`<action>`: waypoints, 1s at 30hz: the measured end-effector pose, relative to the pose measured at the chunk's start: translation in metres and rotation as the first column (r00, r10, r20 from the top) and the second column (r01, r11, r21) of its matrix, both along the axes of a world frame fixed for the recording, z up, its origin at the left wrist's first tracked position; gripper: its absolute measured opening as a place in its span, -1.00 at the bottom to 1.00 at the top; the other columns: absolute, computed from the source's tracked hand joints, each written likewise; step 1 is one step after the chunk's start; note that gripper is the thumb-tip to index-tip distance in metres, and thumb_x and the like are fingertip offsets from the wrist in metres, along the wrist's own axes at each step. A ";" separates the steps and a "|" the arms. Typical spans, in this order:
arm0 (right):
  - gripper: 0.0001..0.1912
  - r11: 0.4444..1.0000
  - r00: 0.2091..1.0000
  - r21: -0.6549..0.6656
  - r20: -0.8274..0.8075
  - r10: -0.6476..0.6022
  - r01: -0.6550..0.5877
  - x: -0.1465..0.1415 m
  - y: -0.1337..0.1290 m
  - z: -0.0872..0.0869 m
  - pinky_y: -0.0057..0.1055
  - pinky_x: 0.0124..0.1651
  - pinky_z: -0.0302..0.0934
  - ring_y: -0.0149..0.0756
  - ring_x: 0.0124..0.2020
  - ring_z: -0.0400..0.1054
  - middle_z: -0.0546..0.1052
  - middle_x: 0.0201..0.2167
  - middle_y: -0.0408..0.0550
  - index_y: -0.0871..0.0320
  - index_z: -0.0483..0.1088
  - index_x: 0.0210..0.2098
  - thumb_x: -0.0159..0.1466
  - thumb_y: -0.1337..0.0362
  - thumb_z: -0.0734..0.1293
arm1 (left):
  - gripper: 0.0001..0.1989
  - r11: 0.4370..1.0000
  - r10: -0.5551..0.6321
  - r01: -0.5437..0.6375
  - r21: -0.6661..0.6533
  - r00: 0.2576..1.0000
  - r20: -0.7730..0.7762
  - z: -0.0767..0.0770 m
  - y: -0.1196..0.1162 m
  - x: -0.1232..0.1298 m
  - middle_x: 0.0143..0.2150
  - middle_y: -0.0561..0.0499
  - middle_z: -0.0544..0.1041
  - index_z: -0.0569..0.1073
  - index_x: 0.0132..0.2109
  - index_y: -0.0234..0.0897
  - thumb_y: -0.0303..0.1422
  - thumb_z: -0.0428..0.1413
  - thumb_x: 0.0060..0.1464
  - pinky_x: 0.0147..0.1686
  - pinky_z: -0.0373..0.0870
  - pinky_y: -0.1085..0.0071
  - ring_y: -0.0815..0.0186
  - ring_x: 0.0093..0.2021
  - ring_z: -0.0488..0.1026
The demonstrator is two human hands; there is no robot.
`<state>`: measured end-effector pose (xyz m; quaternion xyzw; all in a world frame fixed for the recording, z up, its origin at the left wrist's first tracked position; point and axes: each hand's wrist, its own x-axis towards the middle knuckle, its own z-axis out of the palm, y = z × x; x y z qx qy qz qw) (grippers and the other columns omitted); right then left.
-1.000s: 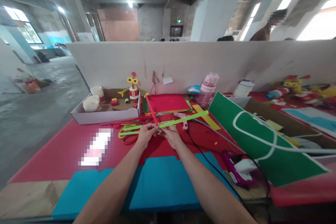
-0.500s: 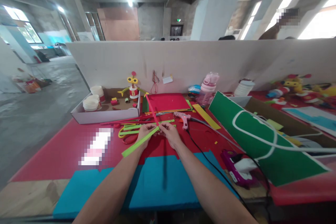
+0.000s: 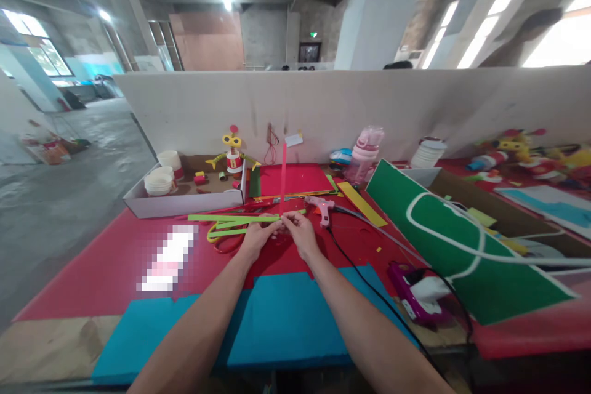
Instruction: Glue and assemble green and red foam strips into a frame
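Observation:
My left hand point(image 3: 257, 239) and my right hand point(image 3: 300, 234) meet above the red tabletop, both closed in a pinch at the place where two paper strips join. One is a red paper strip point(image 3: 283, 178) pointing away from me. The other, a light green paper strip point(image 3: 226, 218), stretches out to the left. My fingers hide the join itself. Below and left of my left hand lie scissors point(image 3: 226, 247) with yellow and red handles, partly under more green strips point(image 3: 226, 233). Right of my right hand rests a pink glue gun point(image 3: 323, 209).
Blue sheets point(image 3: 295, 320) lie at the front edge. A white box point(image 3: 184, 203) with paper cups stands left, near a paper-cup figure point(image 3: 234, 160). Red sheets point(image 3: 300, 178) lie behind. A green board point(image 3: 415, 234) leans right, beside a purple power strip point(image 3: 418, 301) and cable.
The green strip has swung from pointing down-left toward me to lying nearly level leftward. The red strip has turned from slanting left to pointing straight away. Both hands stay together.

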<state>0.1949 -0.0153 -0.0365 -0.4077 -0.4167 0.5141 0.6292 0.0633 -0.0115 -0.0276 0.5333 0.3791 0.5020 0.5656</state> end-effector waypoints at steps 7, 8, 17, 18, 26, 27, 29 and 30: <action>-0.66 0.994 0.994 -0.038 -0.030 0.104 -0.105 -0.003 -0.002 0.001 -0.40 -0.36 0.34 -0.42 -0.55 0.32 0.44 -0.57 -0.23 0.12 0.41 -0.43 -0.05 0.01 0.47 | -0.73 0.997 0.073 -0.071 0.029 0.996 -0.046 -0.007 0.009 -0.004 -0.58 0.02 0.47 0.50 -0.51 -0.35 -0.20 0.26 -0.13 -0.47 0.28 0.47 0.39 -0.55 0.35; -0.66 0.993 0.993 -0.043 -0.037 0.110 -0.111 -0.002 -0.002 0.001 -0.39 -0.35 0.35 -0.41 -0.55 0.32 0.44 -0.58 -0.24 0.12 0.40 -0.44 -0.04 0.01 0.47 | -0.73 0.997 0.070 -0.068 0.031 0.996 -0.053 -0.008 0.009 -0.004 -0.58 0.01 0.48 0.50 -0.51 -0.35 -0.20 0.26 -0.13 -0.47 0.29 0.47 0.38 -0.54 0.36; -0.61 0.993 0.994 -0.081 -0.076 0.079 -0.085 -0.002 -0.002 0.002 -0.36 -0.36 0.37 -0.39 -0.58 0.34 0.45 -0.65 -0.21 0.15 0.35 -0.53 -0.11 0.01 0.51 | -0.71 1.000 0.009 -0.008 -0.017 0.999 0.041 0.000 0.003 -0.002 -0.56 -0.03 0.50 0.55 -0.42 -0.39 -0.19 0.28 -0.16 -0.50 0.26 0.47 0.40 -0.56 0.34; -0.61 0.993 0.994 -0.085 -0.079 0.080 -0.087 -0.001 -0.002 0.002 -0.37 -0.37 0.37 -0.39 -0.58 0.34 0.45 -0.65 -0.21 0.15 0.36 -0.53 -0.12 0.01 0.51 | -0.71 1.000 0.006 -0.004 -0.022 0.999 0.049 0.001 0.003 -0.002 -0.55 -0.03 0.50 0.55 -0.43 -0.39 -0.20 0.28 -0.16 -0.50 0.26 0.47 0.41 -0.56 0.33; -0.63 0.988 0.981 -0.087 -0.153 0.116 -0.130 0.001 -0.003 0.003 -0.37 -0.28 0.40 -0.41 -0.50 0.39 0.48 -0.58 -0.20 0.18 0.42 -0.47 -0.17 0.11 0.55 | -0.71 0.994 -0.009 0.023 -0.105 0.992 0.130 -0.005 0.008 -0.005 -0.56 -0.05 0.49 0.53 -0.44 -0.43 -0.22 0.31 -0.18 -0.53 0.25 0.47 0.42 -0.57 0.34; -0.62 0.987 0.979 -0.087 -0.167 0.120 -0.135 0.001 -0.003 0.004 -0.37 -0.27 0.40 -0.41 -0.49 0.39 0.48 -0.57 -0.20 0.18 0.42 -0.46 -0.19 0.13 0.55 | -0.70 0.993 -0.008 0.024 -0.118 0.991 0.135 -0.005 0.008 -0.006 -0.56 -0.05 0.49 0.53 -0.45 -0.43 -0.22 0.31 -0.18 -0.54 0.24 0.48 0.41 -0.57 0.34; -0.61 0.985 0.974 -0.091 -0.185 0.130 -0.148 0.001 -0.004 0.005 -0.38 -0.27 0.40 -0.42 -0.49 0.39 0.48 -0.57 -0.21 0.18 0.41 -0.47 -0.21 0.15 0.56 | -0.70 0.991 -0.011 0.030 -0.130 0.990 0.141 -0.005 0.008 -0.006 -0.56 -0.05 0.49 0.52 -0.46 -0.43 -0.22 0.32 -0.19 -0.54 0.24 0.48 0.41 -0.57 0.35; -0.61 0.984 0.973 -0.093 -0.189 0.132 -0.151 0.002 -0.004 0.005 -0.39 -0.28 0.40 -0.43 -0.50 0.38 0.48 -0.58 -0.21 0.18 0.40 -0.48 -0.21 0.15 0.56 | -0.70 0.991 -0.013 0.032 -0.130 0.990 0.140 -0.005 0.008 -0.006 -0.56 -0.05 0.49 0.52 -0.45 -0.43 -0.22 0.32 -0.19 -0.54 0.24 0.48 0.41 -0.57 0.35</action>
